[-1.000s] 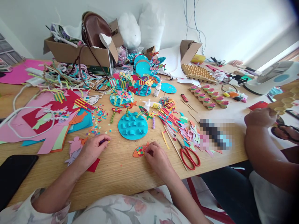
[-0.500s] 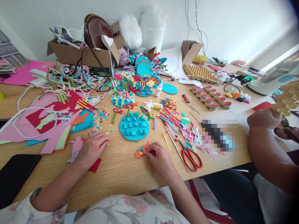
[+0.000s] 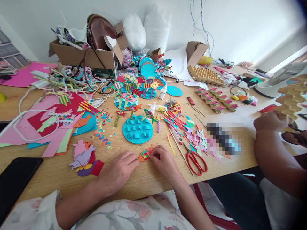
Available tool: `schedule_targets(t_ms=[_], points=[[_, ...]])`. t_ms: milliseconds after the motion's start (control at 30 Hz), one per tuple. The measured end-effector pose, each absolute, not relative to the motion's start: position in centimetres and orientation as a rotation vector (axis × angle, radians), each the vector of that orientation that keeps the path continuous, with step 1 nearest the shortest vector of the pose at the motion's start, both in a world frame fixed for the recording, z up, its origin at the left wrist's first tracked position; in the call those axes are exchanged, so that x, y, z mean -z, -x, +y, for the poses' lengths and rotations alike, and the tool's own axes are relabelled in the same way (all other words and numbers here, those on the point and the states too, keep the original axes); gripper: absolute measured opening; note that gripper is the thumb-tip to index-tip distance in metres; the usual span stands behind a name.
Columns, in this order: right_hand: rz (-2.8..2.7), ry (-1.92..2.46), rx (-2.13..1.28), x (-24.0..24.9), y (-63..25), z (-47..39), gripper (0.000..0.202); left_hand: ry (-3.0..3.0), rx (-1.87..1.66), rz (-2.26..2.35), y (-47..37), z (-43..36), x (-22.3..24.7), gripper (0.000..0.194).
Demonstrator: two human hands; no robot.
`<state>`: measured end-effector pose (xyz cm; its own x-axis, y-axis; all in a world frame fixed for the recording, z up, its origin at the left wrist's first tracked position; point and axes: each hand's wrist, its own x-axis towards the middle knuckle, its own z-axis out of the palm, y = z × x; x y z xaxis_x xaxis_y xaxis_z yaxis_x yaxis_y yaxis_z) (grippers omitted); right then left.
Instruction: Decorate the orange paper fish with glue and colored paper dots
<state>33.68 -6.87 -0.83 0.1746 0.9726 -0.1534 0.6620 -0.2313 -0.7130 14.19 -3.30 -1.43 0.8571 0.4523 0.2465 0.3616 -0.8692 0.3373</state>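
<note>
An orange paper fish (image 3: 144, 155) with colored dots lies on the wooden table (image 3: 115, 185) near its front edge. My right hand (image 3: 164, 161) pinches the tail end of the fish. From the other side, my left hand (image 3: 122, 167) reaches the fish's head, its fingers together and their tips at the head; whether anything is between them is too small to tell. Behind the fish sits a round blue base (image 3: 137, 129) with curled paper loops. Small paper dots (image 3: 105, 140) are scattered left of the base. A pile of paper fish cutouts (image 3: 82, 156) lies further left.
Red-handled scissors (image 3: 196, 163) and wooden sticks lie right of my right hand. Glue bottles (image 3: 162, 92) and finished fish pieces stand behind. A black phone (image 3: 20, 188) is at the left edge. At the right, another person's arm (image 3: 273, 143) reaches toward egg-carton pieces.
My left hand has moved right, from beside the scattered dots to the fish's head, uncovering the cutout pile. My right hand has stayed at the tail.
</note>
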Motion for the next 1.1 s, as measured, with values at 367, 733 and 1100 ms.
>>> schedule_targets(t_ms=[367,733,1100], points=[[-1.505,1.925,-0.811,1.2,-34.2,-6.9,0.017,-2.839,-0.399,0.623,-15.4,-3.6,3.0,0.019],[-1.516,1.959,-0.805,1.2,-33.8,-6.8,0.017,-2.847,-0.394,0.675,-15.4,-3.8,3.0,0.018],[-1.538,2.012,-0.754,1.3,-33.5,-6.8,0.017,-2.842,-0.443,0.679,-15.4,-3.9,3.5,0.020]])
